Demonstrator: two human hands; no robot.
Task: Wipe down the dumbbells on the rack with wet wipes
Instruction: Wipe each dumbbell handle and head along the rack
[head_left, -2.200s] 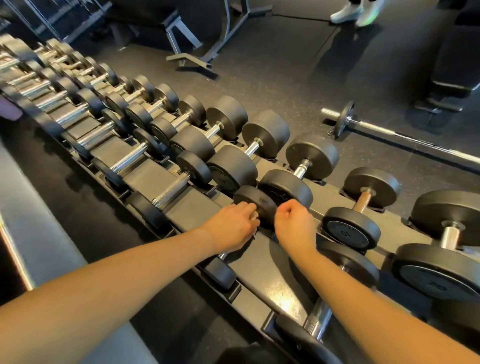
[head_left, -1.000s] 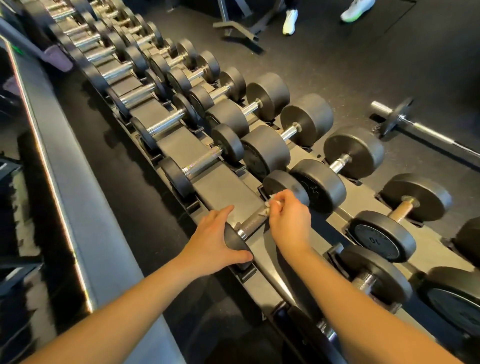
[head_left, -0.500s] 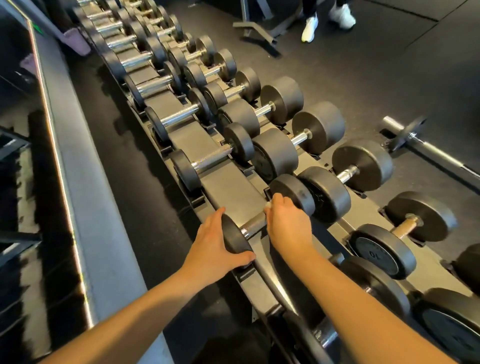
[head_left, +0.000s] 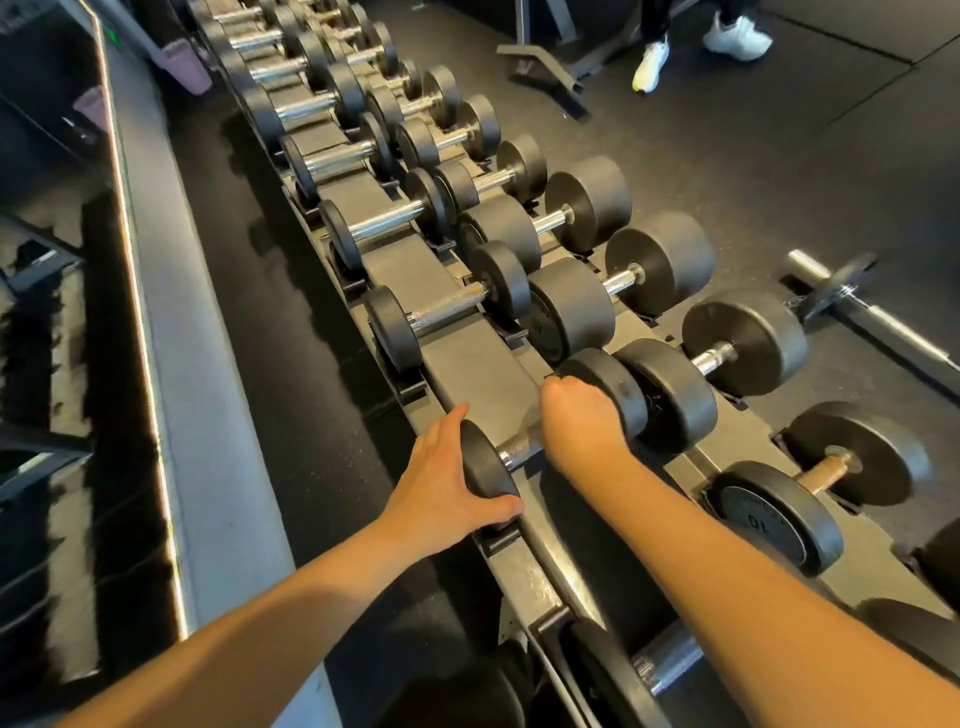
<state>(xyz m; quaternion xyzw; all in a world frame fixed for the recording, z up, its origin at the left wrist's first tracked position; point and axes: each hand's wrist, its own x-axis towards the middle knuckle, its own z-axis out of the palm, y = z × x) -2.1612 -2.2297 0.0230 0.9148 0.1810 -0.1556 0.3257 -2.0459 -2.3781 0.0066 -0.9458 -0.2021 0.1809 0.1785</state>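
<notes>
A small black dumbbell (head_left: 607, 385) with a chrome handle lies across the near row of the long dark rack (head_left: 470, 364). My left hand (head_left: 441, 486) grips its near head, thumb curled under the disc. My right hand (head_left: 582, 423) is curled round the handle right beside the far head, and covers most of the bar. No wet wipe shows; whatever my right palm holds is hidden. Several more dumbbells (head_left: 571, 306) fill both rows, running away to the upper left.
A barbell (head_left: 883, 325) lies on the black floor at the right. A person's white shoes (head_left: 737, 34) and a bench frame (head_left: 540, 57) are at the top. A grey ledge (head_left: 171, 322) with a lit edge runs along the left. Heavier dumbbells (head_left: 774, 519) sit lower right.
My left hand went from the handle to the near head and stays there. My right hand slid along the handle toward the far head; a white scrap seen in it a second ago is now covered.
</notes>
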